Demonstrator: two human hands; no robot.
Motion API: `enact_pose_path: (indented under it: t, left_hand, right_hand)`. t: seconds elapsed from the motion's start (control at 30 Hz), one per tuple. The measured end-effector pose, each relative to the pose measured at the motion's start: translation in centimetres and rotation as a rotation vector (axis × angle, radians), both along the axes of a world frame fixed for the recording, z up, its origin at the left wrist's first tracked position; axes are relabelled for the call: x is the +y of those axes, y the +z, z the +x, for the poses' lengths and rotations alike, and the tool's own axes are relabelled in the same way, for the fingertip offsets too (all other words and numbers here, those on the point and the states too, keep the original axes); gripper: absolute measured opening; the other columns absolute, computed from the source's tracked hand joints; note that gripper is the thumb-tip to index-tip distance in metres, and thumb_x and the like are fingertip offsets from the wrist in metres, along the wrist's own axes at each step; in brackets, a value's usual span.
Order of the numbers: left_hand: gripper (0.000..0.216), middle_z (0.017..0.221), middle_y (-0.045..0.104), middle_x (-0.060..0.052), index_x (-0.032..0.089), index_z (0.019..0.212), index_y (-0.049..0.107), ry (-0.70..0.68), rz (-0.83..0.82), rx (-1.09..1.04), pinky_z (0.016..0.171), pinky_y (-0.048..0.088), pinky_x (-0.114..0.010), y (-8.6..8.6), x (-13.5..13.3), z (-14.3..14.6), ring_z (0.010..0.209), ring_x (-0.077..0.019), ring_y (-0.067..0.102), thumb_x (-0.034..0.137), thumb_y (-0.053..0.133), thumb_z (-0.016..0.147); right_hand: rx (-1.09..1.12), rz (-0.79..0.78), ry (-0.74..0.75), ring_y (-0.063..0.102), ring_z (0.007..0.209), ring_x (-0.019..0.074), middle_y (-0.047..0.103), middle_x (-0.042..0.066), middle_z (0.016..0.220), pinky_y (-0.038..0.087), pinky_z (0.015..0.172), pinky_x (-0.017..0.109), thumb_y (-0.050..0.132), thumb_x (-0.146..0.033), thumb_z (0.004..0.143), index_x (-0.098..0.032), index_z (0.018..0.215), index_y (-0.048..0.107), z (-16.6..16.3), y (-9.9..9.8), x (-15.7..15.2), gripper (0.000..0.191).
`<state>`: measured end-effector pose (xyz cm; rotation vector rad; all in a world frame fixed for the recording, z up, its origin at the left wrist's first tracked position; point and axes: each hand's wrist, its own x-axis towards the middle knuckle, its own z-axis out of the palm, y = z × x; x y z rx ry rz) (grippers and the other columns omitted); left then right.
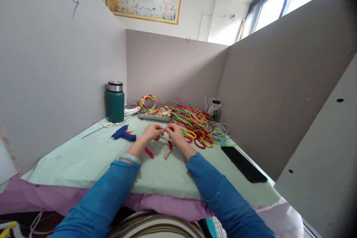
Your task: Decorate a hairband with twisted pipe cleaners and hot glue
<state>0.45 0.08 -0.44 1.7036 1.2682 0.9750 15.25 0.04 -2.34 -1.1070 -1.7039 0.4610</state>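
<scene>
A curved headband (170, 145), wrapped in fuzzy red and pale pink, lies under my hands, its two ends pointing towards me. The crimson end (149, 153) shows below my left wrist. My left hand (154, 132) is closed, its fingers bent over the top of the band, which they partly hide. Close beside it, my right hand (174, 133) is closed in a pinch, fingertips almost meeting those of the left. What the right fingertips grip is too small to make out. A blue glue gun (124, 133) lies left of my left hand.
Behind my right hand spreads a heap of coloured pipe cleaners (192, 119). A metal tray (154, 118) of small pieces, with colourful hoops (148, 103), stands at the back. A green bottle (115, 102) stands left, a black phone-like slab (244, 163) lies right. Partitions (178, 67) enclose the table.
</scene>
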Motion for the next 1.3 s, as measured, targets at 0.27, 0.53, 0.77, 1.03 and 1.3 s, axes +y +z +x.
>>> enact_pose_path:
  t: [0.27, 0.53, 0.77, 1.03, 1.3]
  left_hand:
    - [0.014, 0.047, 0.056, 0.001, 0.016, 0.074, 0.068, 0.096, 0.3, 0.423, 0.053, 0.035, -0.021, 0.18, -0.3, -0.11, 0.048, -0.0112, 0.051, 0.025, 0.057, 0.073]
    - [0.016, 0.069, 0.068, -0.006, 0.018, 0.077, 0.071, 0.102, 0.402, 0.543, 0.06, 0.035, -0.023, -0.4, 0.41, -0.25, 0.062, -0.0146, 0.055, 0.025, 0.058, 0.073]
    - [0.016, 0.062, 0.066, -0.003, 0.017, 0.078, 0.071, 0.096, 0.347, 0.499, 0.059, 0.036, -0.021, 0.01, 0.0, -0.09, 0.056, -0.0126, 0.055, 0.023, 0.057, 0.073]
    - [0.017, 0.039, 0.05, 0.004, 0.014, 0.077, 0.066, 0.034, 0.14, 0.286, 0.046, 0.036, -0.02, -0.22, 0.26, -0.21, 0.037, -0.0089, 0.047, 0.026, 0.055, 0.074]
    - [0.016, 0.045, 0.05, 0.005, 0.014, 0.076, 0.058, -0.026, 0.018, -0.037, 0.042, 0.036, -0.019, -0.24, 0.22, -0.17, 0.036, -0.007, 0.044, 0.029, 0.059, 0.073]
  right_hand:
    - [-0.331, 0.146, -0.035, 0.056, 0.078, 0.0152, 0.066, 0.003, 0.084, 0.038, 0.069, 0.025, 0.054, -0.022, 0.081, -0.02, 0.083, 0.066, 0.38, -0.02, -0.3, 0.012]
    - [-0.469, 0.106, -0.093, 0.055, 0.073, 0.0149, 0.066, 0.003, 0.083, 0.034, 0.063, 0.024, 0.055, -0.024, 0.082, -0.02, 0.083, 0.065, 0.39, -0.1, -0.46, 0.011]
    - [-0.529, 0.088, -0.115, 0.054, 0.075, 0.0163, 0.064, 0.006, 0.085, 0.033, 0.065, 0.026, 0.051, -0.021, 0.084, -0.018, 0.086, 0.061, 0.27, -0.12, -0.69, 0.011]
    - [-0.389, 0.091, -0.102, 0.053, 0.071, 0.0146, 0.063, 0.003, 0.077, 0.033, 0.063, 0.024, 0.05, -0.02, 0.082, -0.018, 0.081, 0.06, 0.19, -0.29, -0.37, 0.01]
    - [-0.128, 0.016, -0.022, 0.052, 0.066, 0.0131, 0.061, 0.0, 0.072, 0.037, 0.06, 0.023, 0.05, -0.023, 0.08, -0.017, 0.075, 0.059, 0.07, -0.16, 0.03, 0.012]
